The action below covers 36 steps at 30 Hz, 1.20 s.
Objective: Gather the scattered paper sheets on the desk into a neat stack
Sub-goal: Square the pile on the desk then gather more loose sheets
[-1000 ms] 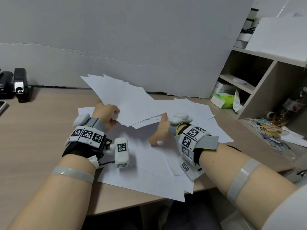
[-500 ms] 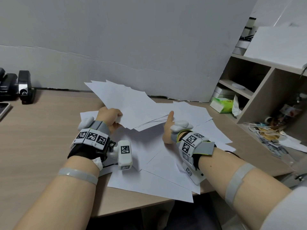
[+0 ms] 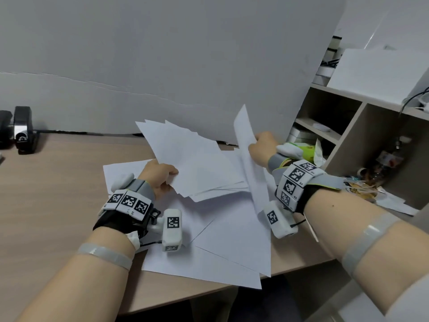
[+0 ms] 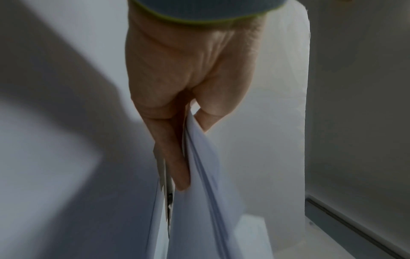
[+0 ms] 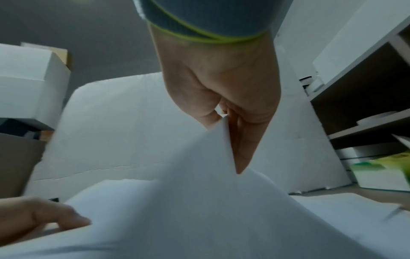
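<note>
Loose paper sheets (image 3: 209, 259) lie overlapped at the counter's (image 3: 46, 217) near edge. Farther in, the left hand (image 3: 160, 175) grips a fanned bundle of sheets (image 3: 185, 159), fingers (image 4: 177, 166) pinching it from both sides, raised above the counter. The right hand (image 3: 262, 149) pinches a single sheet (image 3: 250, 173) held nearly upright beside the bundle. A black stapler (image 3: 23, 129) stands at the far left edge.
</note>
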Tool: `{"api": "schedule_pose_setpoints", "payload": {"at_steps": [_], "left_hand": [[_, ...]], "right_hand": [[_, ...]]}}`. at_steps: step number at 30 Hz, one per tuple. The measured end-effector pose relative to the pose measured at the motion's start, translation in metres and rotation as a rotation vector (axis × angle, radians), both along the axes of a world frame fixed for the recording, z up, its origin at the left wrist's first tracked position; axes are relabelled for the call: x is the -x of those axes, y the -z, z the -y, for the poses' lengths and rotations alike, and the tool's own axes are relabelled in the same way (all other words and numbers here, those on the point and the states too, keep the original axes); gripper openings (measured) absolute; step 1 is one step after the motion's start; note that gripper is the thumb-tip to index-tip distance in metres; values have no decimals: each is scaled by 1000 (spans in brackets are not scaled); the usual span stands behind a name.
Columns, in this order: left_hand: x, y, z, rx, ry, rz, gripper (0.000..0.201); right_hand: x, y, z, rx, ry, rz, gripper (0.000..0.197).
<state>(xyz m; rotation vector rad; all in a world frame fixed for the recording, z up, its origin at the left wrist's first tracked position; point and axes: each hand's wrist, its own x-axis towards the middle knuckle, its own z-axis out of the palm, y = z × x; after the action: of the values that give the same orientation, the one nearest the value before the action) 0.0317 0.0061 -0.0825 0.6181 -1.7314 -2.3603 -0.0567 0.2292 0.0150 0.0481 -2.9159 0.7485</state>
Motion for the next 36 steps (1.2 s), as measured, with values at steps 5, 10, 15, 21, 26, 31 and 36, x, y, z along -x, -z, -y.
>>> {"api": "schedule_pose_setpoints", "payload": {"at_steps": [5, 10, 15, 21, 26, 31, 36], "left_hand": [[10, 13, -19, 9, 184, 35, 43], [5, 9, -34, -8, 268, 23, 34], [6, 12, -32, -108, 277, 54, 30], [6, 11, -32, -151, 332, 56, 37], [8, 14, -31, 45, 259, 82, 31], [11, 9, -16, 220, 147, -54, 28], [1, -17, -11, 224, 9, -307, 28]], "right_hand": [[-17, 9, 38, -47, -182, -13, 18], [-21, 41, 70, -121, -293, 111, 15], [-32, 63, 75, 146, -434, 396, 36], [-33, 69, 67, 250, -441, 470, 51], [-27, 61, 54, 396, -381, 471, 36], [-4, 52, 15, 151, -203, 186, 40], [11, 34, -23, 460, -78, -26, 115]]}}
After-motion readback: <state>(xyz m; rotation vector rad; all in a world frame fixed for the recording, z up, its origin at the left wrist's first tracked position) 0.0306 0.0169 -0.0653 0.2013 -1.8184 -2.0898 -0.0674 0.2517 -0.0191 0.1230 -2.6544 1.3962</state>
